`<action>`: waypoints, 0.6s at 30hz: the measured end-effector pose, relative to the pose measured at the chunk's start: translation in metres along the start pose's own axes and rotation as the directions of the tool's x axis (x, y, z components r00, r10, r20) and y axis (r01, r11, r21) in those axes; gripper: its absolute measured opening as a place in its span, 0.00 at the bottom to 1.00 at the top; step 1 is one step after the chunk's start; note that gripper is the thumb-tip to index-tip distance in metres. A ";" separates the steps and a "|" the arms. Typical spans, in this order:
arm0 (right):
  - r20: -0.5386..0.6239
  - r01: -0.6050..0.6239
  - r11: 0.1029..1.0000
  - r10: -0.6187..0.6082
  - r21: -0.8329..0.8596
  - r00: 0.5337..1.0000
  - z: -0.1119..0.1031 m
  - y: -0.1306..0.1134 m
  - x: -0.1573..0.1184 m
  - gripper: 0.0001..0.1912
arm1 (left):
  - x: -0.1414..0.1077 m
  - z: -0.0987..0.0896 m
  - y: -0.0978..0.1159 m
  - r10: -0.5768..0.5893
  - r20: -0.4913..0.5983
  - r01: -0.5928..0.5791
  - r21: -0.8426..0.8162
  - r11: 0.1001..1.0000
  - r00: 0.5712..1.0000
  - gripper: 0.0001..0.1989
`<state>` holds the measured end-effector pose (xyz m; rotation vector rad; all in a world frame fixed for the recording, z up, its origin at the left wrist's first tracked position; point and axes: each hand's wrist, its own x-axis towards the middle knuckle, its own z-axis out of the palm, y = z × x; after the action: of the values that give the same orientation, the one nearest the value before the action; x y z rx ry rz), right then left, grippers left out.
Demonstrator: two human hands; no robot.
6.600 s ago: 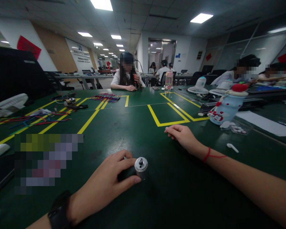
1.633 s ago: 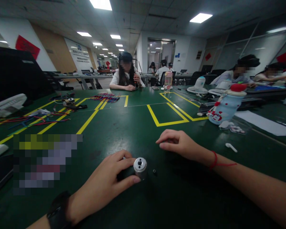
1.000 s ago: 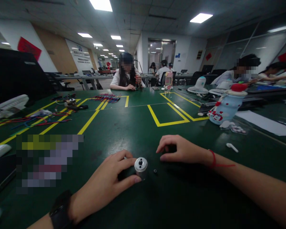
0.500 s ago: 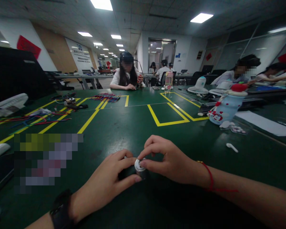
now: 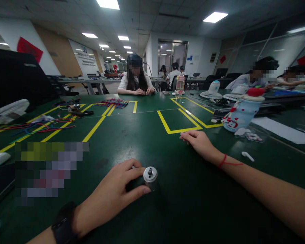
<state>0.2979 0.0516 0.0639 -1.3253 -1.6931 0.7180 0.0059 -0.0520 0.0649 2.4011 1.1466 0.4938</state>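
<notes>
Our left hand [image 5: 117, 186] pinches one silvery metal cylinder [image 5: 150, 178], near centre on the dark-green table [image 5: 127, 139]; our right hand [image 5: 198, 142], farther right, has fingers pressed together. Two white fans [image 5: 212, 93] stand far right.

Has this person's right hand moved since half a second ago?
Yes: from the metal cylinder, the right hand has moved forward and to the right, close to the near edge of the yellow tape outline.

One metal cylinder [image 5: 150, 181], two bottles [image 5: 244, 113], one earbud [image 5: 248, 156], one wristwatch [image 5: 63, 222].
</notes>
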 end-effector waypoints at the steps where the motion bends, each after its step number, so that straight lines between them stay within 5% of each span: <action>1: -0.012 -0.018 1.000 0.018 0.005 1.000 0.000 0.008 0.003 0.20 | 0.000 0.001 0.000 0.000 0.000 0.000 0.000 1.000 1.000 0.07; 7: 0.049 -0.010 1.000 0.011 -0.012 0.999 -0.001 0.019 0.005 0.20 | -0.001 0.002 0.003 0.000 -0.002 0.000 0.012 1.000 1.000 0.07; 13: 0.145 0.131 0.988 -0.119 -0.081 0.982 0.007 -0.016 -0.018 0.15 | -0.002 -0.001 0.006 -0.001 0.002 0.001 0.014 1.000 1.000 0.07; 18: 0.407 0.479 0.878 -0.437 -0.001 0.802 0.030 -0.058 -0.054 0.08 | -0.002 -0.002 0.004 0.014 -0.005 -0.014 0.020 1.000 1.000 0.07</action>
<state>0.2482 -0.0140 0.0839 -0.8007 -2.2999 0.6385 0.0061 -0.0559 0.0684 2.4279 1.1429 0.4950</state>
